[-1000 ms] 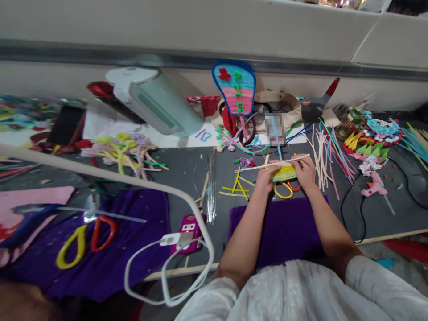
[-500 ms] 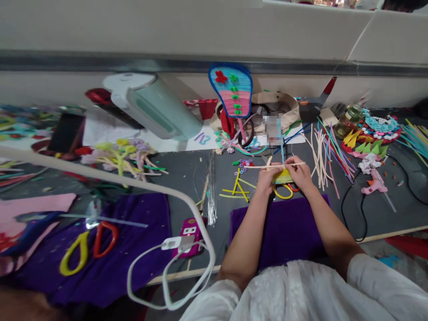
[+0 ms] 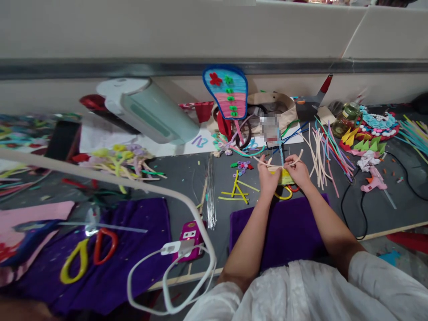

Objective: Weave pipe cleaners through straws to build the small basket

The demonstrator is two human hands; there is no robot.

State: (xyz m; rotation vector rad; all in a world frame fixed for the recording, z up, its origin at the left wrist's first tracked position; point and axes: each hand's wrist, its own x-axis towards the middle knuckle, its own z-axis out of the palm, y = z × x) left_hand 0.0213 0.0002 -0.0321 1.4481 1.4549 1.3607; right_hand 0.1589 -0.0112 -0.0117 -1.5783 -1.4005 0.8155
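A pale pink stem runs between my two hands, its ends curving upward. Closed fingers of my left hand grip its left part. On the other side my right hand pinches it near its right end. Between the hands lies a yellow piece, with a light blue stem rising from it. Scissors with yellow and red handles show just below. Small coiled beads and loose yellow stems are left of my left hand.
Behind stands a blue and pink fan shape before a beige bag. Pale stems and a pink glue gun lie right. A purple cloth is in front; a white cable crosses the left.
The pale pink stem was nearly straight and is now bent up at both ends. My hands have shifted slightly around it. The whole view has moved a little.
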